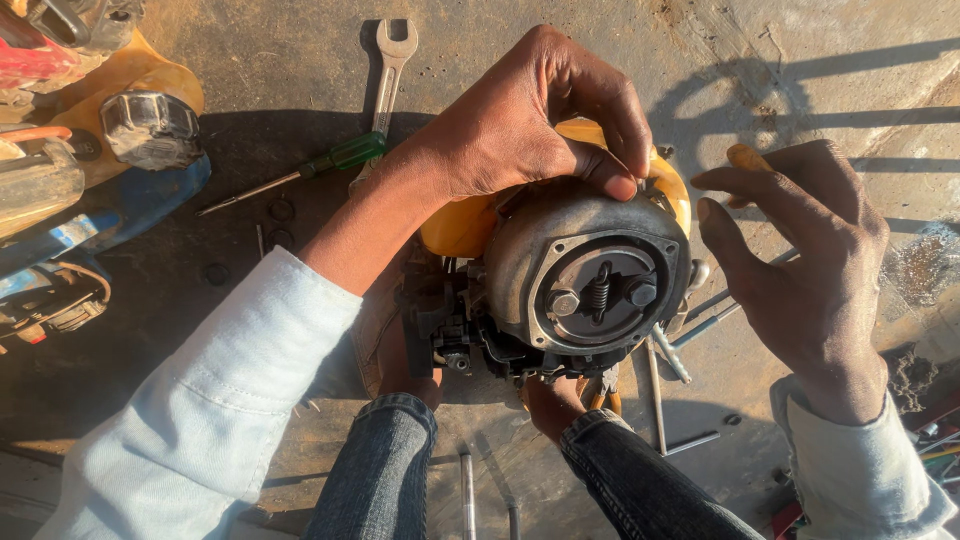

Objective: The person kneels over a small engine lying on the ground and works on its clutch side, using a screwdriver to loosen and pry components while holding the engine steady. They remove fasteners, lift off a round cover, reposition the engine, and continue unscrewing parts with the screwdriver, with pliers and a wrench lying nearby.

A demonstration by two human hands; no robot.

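I see no tray or box here; loose tools lie straight on the concrete floor (820, 60). The small engine (560, 275) sits in the middle between my knees, a grimy grey round housing with a spring and two bolts at its centre and a yellow tank behind. My left hand (520, 120) grips its top edge, fingers curled over. My right hand (800, 250) hovers just beside it, fingers spread, holding nothing. A spanner (390, 70) and a green-handled screwdriver (300, 172) lie beyond.
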